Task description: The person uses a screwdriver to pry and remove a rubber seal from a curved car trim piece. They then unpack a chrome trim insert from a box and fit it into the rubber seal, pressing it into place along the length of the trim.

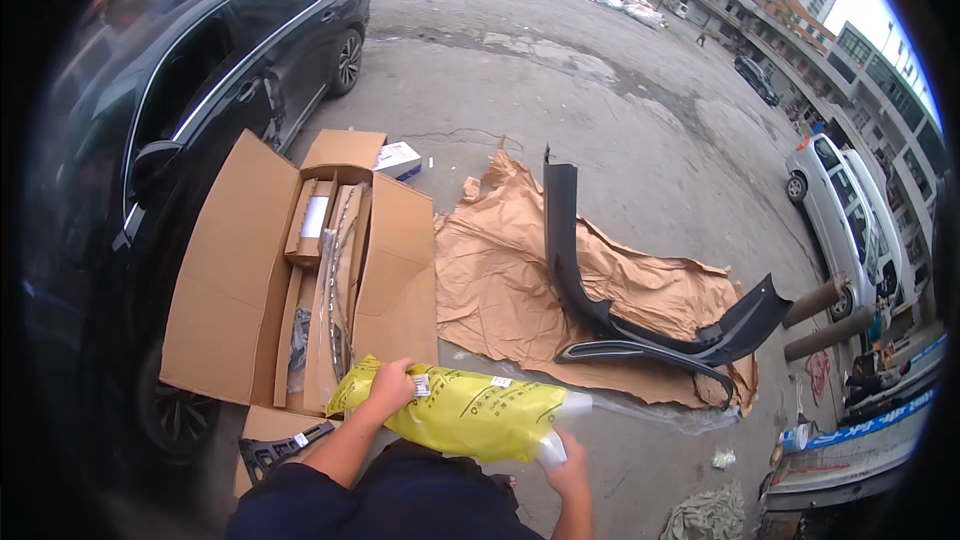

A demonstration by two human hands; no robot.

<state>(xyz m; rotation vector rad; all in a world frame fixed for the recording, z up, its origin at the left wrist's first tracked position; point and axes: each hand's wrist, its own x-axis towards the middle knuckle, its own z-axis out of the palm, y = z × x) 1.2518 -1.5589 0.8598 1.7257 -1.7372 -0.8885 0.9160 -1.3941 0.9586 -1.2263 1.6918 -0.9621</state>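
Observation:
A long yellow plastic package [480, 412] with dark print and white labels lies across in front of my body. My left hand [391, 387] is closed on its left end, next to a label. At the other end, my right hand [568, 464] grips the whitish end that sticks out of the yellow wrapping. What is inside the package is hidden. Just beyond my left hand stands an open cardboard box [395, 285] with smaller cartons and a long plastic-wrapped strip inside. A black bracket-like part [283, 448] lies on a box flap beside my left forearm.
A large curved black car part [600, 315] rests on crumpled brown paper [500, 290] to the right. Close on the left is a black car [240, 50]. A small white box [398, 160] sits behind the carton. Silver vehicles [850, 200] and a blue-edged platform [850, 460] are at right.

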